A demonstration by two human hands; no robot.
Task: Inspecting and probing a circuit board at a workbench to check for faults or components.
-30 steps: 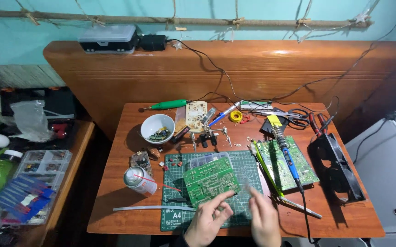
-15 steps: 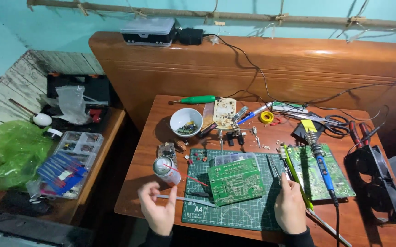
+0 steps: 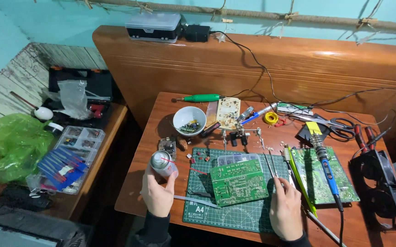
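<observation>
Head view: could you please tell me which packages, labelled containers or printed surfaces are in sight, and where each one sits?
Spray can: left hand grips it at the mat's left; silver, red-and-white label.
Cutting mat: table front; green, white grid.
Parts organiser: side table; clear, compartmented.
Green plastic bag: far left, crumpled.

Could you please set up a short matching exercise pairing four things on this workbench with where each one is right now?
Things:
1. spray can
2. green circuit board
3. white bowl
4. blue soldering iron

Places:
A. lying on the green cutting mat
B. resting across the second circuit board, to the right of the mat
C. held in the left hand
D. standing at the back of the wooden table, beside the green screwdriver

Pairs: 1-C, 2-A, 3-D, 4-B
</observation>
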